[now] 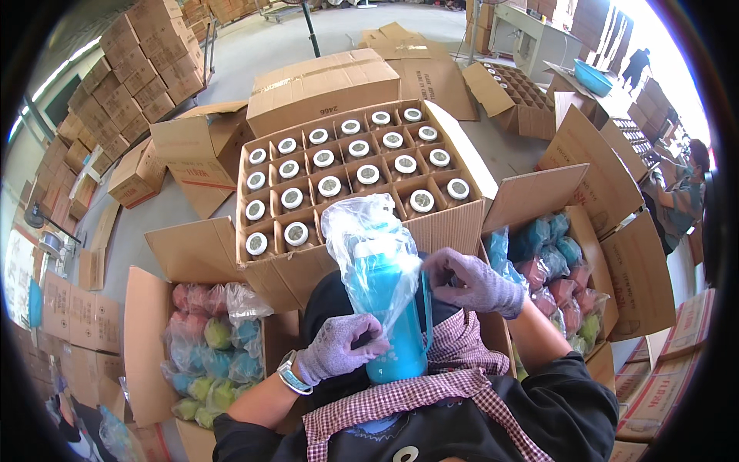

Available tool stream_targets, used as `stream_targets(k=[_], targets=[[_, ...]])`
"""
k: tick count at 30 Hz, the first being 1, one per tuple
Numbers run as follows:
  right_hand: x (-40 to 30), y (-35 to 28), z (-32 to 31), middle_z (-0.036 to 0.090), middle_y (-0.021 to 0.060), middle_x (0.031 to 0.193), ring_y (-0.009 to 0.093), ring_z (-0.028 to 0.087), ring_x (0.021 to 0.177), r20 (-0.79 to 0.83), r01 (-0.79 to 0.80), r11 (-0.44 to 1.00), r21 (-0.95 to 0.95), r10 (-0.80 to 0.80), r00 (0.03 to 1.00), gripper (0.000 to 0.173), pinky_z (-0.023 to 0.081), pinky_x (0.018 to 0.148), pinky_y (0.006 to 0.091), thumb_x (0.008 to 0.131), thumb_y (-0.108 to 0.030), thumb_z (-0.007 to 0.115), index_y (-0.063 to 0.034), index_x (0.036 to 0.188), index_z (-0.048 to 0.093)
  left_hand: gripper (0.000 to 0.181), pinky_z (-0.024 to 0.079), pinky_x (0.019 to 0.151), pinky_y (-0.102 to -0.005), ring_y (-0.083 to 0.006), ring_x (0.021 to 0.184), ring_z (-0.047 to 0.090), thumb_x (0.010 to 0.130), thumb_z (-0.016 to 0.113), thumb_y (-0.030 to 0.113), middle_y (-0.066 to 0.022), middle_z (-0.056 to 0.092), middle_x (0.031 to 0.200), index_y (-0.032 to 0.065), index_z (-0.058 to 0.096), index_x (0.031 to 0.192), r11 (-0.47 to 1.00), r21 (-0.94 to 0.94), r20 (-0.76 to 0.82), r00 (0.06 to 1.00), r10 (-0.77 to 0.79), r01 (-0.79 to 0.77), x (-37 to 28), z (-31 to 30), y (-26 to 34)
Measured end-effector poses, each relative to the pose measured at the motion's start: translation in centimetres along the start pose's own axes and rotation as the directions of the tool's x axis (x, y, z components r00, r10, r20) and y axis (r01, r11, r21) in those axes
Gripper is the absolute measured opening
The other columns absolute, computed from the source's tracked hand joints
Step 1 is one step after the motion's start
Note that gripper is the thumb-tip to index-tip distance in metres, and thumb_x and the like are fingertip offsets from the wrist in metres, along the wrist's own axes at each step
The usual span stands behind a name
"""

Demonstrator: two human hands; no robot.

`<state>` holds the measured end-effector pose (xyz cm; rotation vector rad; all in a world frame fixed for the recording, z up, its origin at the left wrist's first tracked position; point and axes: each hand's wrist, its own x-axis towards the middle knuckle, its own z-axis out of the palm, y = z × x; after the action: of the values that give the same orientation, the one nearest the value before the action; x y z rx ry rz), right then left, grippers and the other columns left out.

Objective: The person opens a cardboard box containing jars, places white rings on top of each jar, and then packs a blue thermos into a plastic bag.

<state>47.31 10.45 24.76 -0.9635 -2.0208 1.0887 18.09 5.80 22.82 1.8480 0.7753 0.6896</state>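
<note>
A light-blue vacuum flask [398, 346] with a side handle stands on my lap, leaning slightly. A clear plastic bag [358, 222] covers its lid and upper body, while the lower body is bare. My left hand [338, 349], in a grey-purple knit glove, pinches the bag's lower edge beside the flask. On the other side, my right hand [479, 283], gloved alike, pinches the bag near the top of the handle. Directly beyond the flask is a divided carton [444, 225] holding several bottle-like inserts with white-rimmed round tops [368, 174]; one front compartment is hidden by the bag.
Open cartons stand at my left [144, 341] and right [597, 260], holding bagged pink, blue and green items. A closed carton [329, 86] sits behind the divided one. Another person [681, 190] works at far right. Stacked cartons [144, 63] rise at back left.
</note>
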Motion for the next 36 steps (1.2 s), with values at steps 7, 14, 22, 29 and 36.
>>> stream_targets(k=[7, 14, 22, 29, 36], targets=[[-0.6, 2.0, 2.8, 0.063, 0.007, 0.085, 0.021, 0.062, 0.081, -0.316, 0.016, 0.999, -0.037, -0.027, 0.948, 0.034, 0.051, 0.077, 0.0317, 0.07, -0.005, 0.08, -0.0081, 0.104, 0.074, 0.018, 0.05, 0.07, -0.0239, -0.0071, 0.075, 0.059, 0.085, 0.075, 0.009, -0.0028, 0.065, 0.083, 0.0013, 0.063, 0.097, 0.999, 0.039, -0.009, 1.0, 0.001, -0.001, -0.5, 1.1, 0.2], [0.1, 3.3, 3.8, 0.061, 0.0133, 0.108, 0.025, 0.064, 0.099, -0.358, 0.102, 0.994, 0.028, -0.085, 0.93, 0.034, 0.053, 0.085, 0.0349, 0.076, -0.003, 0.071, -0.0042, 0.108, 0.059, 0.017, 0.047, 0.066, -0.0243, -0.0078, 0.071, 0.058, 0.082, 0.077, 0.008, -0.004, 0.066, 0.082, 0.0032, 0.065, 0.093, 0.984, 0.139, -0.097, 0.988, 0.123, -0.109, 1.3, 1.8, 0.3], [-2.4, 4.4, 6.5, 0.066, 0.0042, 0.096, 0.012, 0.063, 0.086, -0.212, 0.083, 0.29, 0.953, 0.451, 0.867, 0.02, 0.052, 0.077, 0.0246, 0.085, -0.007, 0.072, -0.0012, 0.102, 0.065, 0.018, 0.045, 0.058, -0.0239, -0.0074, 0.064, 0.056, 0.082, 0.077, 0.011, -0.0034, 0.064, 0.076, 0.004, 0.066, 0.093, 0.975, 0.203, -0.166, 0.979, 0.121, -0.086, 0.6, 1.6, 0.9], [-7.7, 0.9, 5.2, 0.06, 0.0099, 0.092, 0.028, 0.062, 0.083, 0.06, 0.121, 0.928, -0.354, -0.106, 0.993, 0.011, 0.049, 0.075, 0.0386, 0.075, -0.005, 0.067, -0.0079, 0.085, 0.065, 0.016, 0.047, 0.071, -0.0242, -0.0056, 0.079, 0.058, 0.086, 0.072, 0.01, -0.0011, 0.067, 0.086, 0.0019, 0.067, 0.098, 0.883, -0.294, 0.451, 0.867, -0.21, 0.366, -3.3, 1.3, -1.6], [-6.4, 1.3, 1.2, 0.066, 0.011, 0.099, 0.026, 0.066, 0.093, 0.407, -0.022, 0.996, 0.086, -0.015, 0.913, 0.017, 0.052, 0.086, 0.0346, 0.085, -0.006, 0.063, -0.0032, 0.101, 0.069, 0.033, 0.048, 0.088, -0.0316, -0.017, 0.095, 0.063, 0.095, 0.062, 0.027, -0.0085, 0.068, 0.104, 0.0012, 0.06, 0.115, 0.949, -0.125, 0.619, 0.77, -0.154, 0.29, -7.4, -0.7, -2.1]])
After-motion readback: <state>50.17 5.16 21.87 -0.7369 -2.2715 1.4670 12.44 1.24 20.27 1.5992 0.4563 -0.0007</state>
